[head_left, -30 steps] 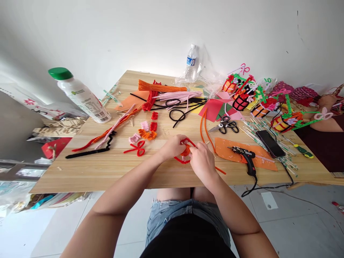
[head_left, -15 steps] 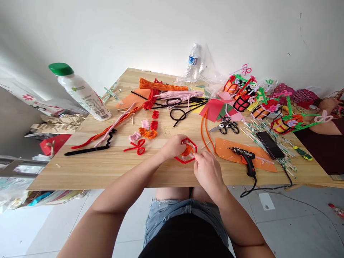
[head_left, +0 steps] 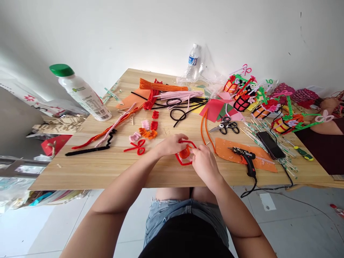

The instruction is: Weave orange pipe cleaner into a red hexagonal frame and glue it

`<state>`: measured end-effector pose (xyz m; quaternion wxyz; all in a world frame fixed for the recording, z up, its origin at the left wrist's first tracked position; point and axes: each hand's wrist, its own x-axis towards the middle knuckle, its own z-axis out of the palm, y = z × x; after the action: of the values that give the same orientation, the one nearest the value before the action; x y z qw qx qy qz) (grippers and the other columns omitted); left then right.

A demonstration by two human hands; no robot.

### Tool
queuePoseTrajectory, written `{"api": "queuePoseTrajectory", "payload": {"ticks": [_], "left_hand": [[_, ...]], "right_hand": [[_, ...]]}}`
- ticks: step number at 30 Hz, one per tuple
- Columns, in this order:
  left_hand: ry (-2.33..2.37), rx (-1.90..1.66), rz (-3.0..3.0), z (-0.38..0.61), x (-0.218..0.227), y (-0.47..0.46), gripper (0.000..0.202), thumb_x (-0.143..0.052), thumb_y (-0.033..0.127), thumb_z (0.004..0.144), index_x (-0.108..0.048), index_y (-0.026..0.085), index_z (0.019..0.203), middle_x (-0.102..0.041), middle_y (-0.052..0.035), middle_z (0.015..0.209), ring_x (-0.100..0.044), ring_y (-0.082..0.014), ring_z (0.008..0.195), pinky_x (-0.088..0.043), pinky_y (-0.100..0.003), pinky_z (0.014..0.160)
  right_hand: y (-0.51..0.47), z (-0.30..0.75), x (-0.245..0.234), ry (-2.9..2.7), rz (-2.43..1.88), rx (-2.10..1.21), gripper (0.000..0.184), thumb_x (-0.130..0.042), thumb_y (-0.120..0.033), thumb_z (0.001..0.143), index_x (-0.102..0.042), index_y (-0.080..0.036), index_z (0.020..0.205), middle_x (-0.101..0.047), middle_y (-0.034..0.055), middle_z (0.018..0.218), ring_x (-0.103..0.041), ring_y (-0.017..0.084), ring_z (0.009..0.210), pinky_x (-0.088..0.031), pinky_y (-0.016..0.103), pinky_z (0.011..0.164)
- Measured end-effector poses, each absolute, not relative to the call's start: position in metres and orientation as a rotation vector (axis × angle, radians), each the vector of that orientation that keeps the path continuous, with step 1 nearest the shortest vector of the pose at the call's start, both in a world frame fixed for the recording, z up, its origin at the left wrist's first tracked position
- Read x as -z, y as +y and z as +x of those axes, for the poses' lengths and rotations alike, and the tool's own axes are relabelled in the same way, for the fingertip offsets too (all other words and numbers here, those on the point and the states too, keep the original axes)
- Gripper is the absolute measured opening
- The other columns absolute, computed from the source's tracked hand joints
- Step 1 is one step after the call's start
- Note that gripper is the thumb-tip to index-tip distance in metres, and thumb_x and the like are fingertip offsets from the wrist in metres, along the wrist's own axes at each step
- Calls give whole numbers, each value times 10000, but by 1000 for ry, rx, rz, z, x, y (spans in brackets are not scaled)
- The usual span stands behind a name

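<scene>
A small hexagon edged in red pipe cleaner [head_left: 184, 164] lies near the table's front edge, directly before me. Inside its rim sits a flat coil of orange pipe cleaner [head_left: 184, 153] on a pale base. My left hand [head_left: 173, 144] grips the hexagon's upper left side, fingers curled over it. At the right rim, my right hand [head_left: 205, 162] is closed in a pinch; its fingertips partly cover the edge. A red pipe-cleaner bow [head_left: 139, 147] lies left of my hands. Beyond it are an orange crimped piece [head_left: 148, 133] and small pink and red ones.
A hot glue gun [head_left: 245, 159] rests on orange paper at right, beside a phone [head_left: 271, 145]. Scissors [head_left: 228, 125] and two orange pipe cleaners lie nearer. Several decorated baskets [head_left: 282, 125] stand farther right, near another person's arm. A white bottle [head_left: 83, 95] stands left.
My left hand has shifted slightly left and uncovered more of the orange coil, which now sits lower left inside the red hexagon. My right hand has moved slightly up and left against the rim.
</scene>
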<state>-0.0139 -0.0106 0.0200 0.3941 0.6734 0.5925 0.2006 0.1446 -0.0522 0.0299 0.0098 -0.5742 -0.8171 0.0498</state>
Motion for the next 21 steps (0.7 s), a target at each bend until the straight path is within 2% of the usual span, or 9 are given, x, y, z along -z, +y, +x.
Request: {"api": "queuePoseTrajectory", "payload": {"ticks": [5,9,16,18,21], "left_hand": [[1501,-493,1763,-17,-26,-10,296,-539,199,735,-729,207,961,-708,-50,953,-650,-202,851,-505,-261,773],[1524,-537,1776,-16,-27,-9,249,-525,206,751,-730,202,892,-674,-62,1073,-633,-208,951,-485,-252,856],[1445,-469,1541,-13,-27,-10,261,-486,219,747,-669,160,923,-673,-35,754,-610,-164,652,-475,-246,569],[1428,-487,1509,-13,-24,-10,286,-490,207,730,-657,160,957,-677,-32,774,-616,-162,669,-478,-240,567],[1400,-522,1512,-12,-20,-10,363,-495,160,698,-640,167,1031,-697,-38,896,-641,-164,772,-506,-234,642]], "right_hand": [[-48,144,-32,-2606,-1748,-145,248,-496,-122,882,-706,-157,1011,-619,114,945,-554,235,1015,-440,306,854],[-48,141,-32,-2615,-1754,-157,252,-492,-124,881,-703,-147,1017,-613,118,941,-550,242,1008,-443,310,859],[-50,141,-29,-2614,-1697,-208,252,-486,-104,877,-708,-150,988,-597,113,921,-547,226,1007,-455,284,858],[-50,141,-28,-2617,-1684,-201,239,-491,-109,877,-711,-149,963,-592,113,909,-541,231,1008,-456,288,858],[-51,139,-29,-2619,-1688,-206,220,-505,-125,879,-712,-144,952,-588,118,908,-532,239,1008,-455,295,855]]}}
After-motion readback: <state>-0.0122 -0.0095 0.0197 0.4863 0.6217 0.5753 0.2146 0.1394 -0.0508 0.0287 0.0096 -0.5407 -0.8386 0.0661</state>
